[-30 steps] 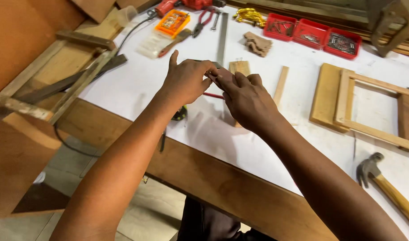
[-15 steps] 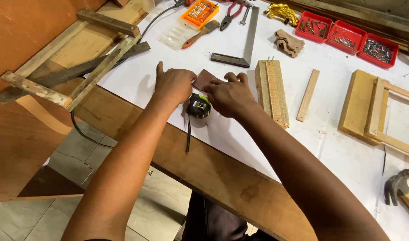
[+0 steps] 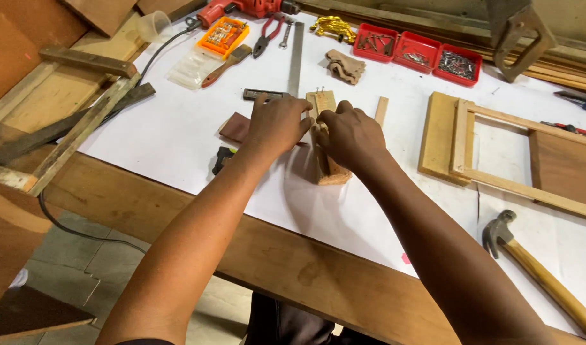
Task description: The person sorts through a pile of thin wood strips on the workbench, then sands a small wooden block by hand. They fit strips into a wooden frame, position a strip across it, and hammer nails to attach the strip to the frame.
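My left hand (image 3: 281,124) and right hand (image 3: 350,133) rest on the pale rectangular wooden block (image 3: 325,137); the wooden-handled steel claw hammer (image 3: 535,271) lies right, three red plastic trays (image 3: 417,51) behind.

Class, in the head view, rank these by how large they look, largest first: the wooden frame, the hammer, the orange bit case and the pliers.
1. Wooden frame, clearly the largest.
2. Hammer, though it lies nearest the camera and runs out of the picture.
3 and 4. Orange bit case and pliers look alike, so they stay unranked.
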